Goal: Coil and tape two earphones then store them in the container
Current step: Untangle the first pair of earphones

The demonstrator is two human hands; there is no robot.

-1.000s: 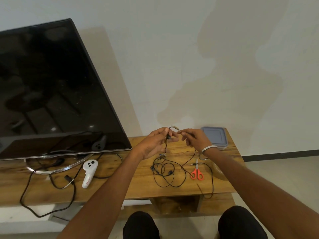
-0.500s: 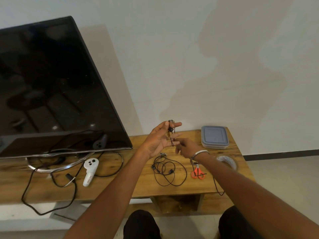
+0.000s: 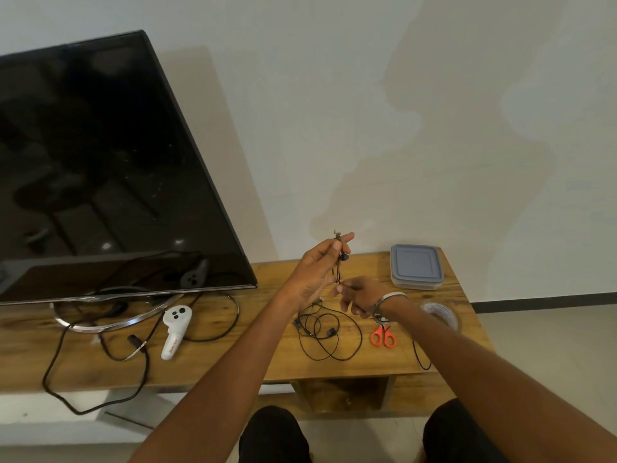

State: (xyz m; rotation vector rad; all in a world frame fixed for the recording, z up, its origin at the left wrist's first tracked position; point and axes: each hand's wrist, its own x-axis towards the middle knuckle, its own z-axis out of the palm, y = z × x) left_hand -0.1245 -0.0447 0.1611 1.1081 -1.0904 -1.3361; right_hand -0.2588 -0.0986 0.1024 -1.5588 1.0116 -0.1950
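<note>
Noted on table (image 3: 233, 362): television (image 3: 100, 168) at left, white controller (image 3: 175, 329), orange scissors (image 3: 383, 335), tape roll (image 3: 442, 314), lidded container (image 3: 415, 266) at back right. Second earphone (image 3: 325, 332) loose, tangled near centre. Left hand (image 3: 317, 272) raised, fingers (image 3: 344, 238) wound with first earphone (image 3: 340, 262). Right hand (image 3: 362, 294) pinching its cord, lower than 0.5 s ago.

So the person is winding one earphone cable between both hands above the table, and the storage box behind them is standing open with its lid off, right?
Not quite. The head view shows the storage box closed, its lid on. The rest holds: the left hand and right hand work one earphone cable above the table.
</note>
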